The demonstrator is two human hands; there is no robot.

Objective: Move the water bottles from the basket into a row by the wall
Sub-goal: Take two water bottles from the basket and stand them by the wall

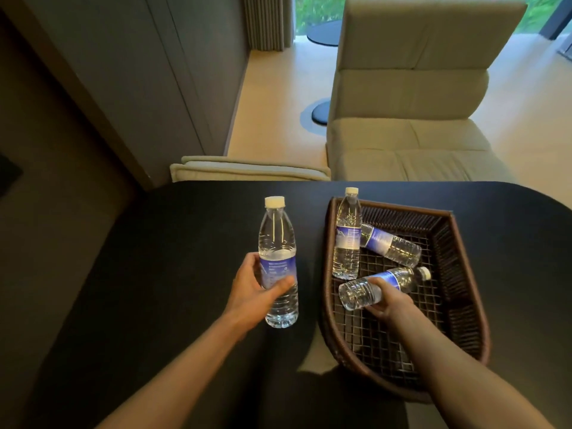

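Note:
A dark woven basket sits on the right of the black table. My left hand grips an upright clear water bottle with a blue label and white cap, left of the basket. My right hand is inside the basket, closed around a second bottle lying on its side, cap pointing right. A third bottle stands upright at the basket's back left corner. A fourth bottle lies on its side behind it.
A panelled wall runs along the left, beyond the table's left end. Beige chairs stand behind the table's far edge, a folded beige cushion beside them. The table's front edge has a notch near the basket.

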